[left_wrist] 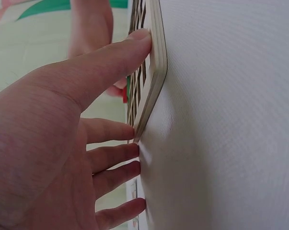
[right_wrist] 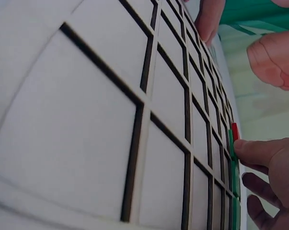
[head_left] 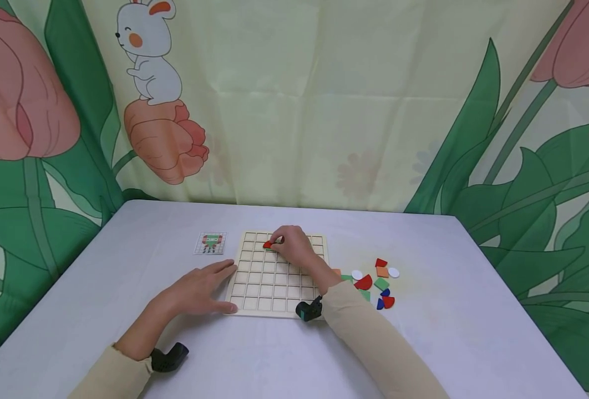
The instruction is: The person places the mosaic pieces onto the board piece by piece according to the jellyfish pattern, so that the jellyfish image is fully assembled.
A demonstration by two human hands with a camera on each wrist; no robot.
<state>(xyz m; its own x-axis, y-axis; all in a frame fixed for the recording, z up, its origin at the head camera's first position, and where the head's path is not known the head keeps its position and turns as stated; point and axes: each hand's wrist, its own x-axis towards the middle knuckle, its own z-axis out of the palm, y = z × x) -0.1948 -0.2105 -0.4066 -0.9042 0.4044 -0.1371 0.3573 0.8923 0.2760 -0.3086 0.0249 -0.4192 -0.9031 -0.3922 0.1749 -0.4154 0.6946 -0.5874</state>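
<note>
A wooden grid board (head_left: 259, 291) lies on the table. My right hand (head_left: 293, 244) reaches over its far rows and pinches a small red piece (head_left: 267, 244) between thumb and fingers. Part of that red piece (right_wrist: 235, 130) shows past the thumb in the right wrist view, right by the grid. Green pieces (right_wrist: 236, 179) sit along the far side of the board, partly behind the fingers. My left hand (head_left: 199, 288) lies at the board's left side with fingers extended. Its thumb (left_wrist: 139, 40) rests on the near left corner.
A small card (head_left: 211, 243) with a coloured figure printed on a grid lies left of the board. To the right are scattered loose flat pieces: red (head_left: 363, 282), orange (head_left: 382, 272), green (head_left: 381, 284), white (head_left: 394, 272) and blue (head_left: 380, 303). A printed curtain (head_left: 294, 111) hangs behind the table.
</note>
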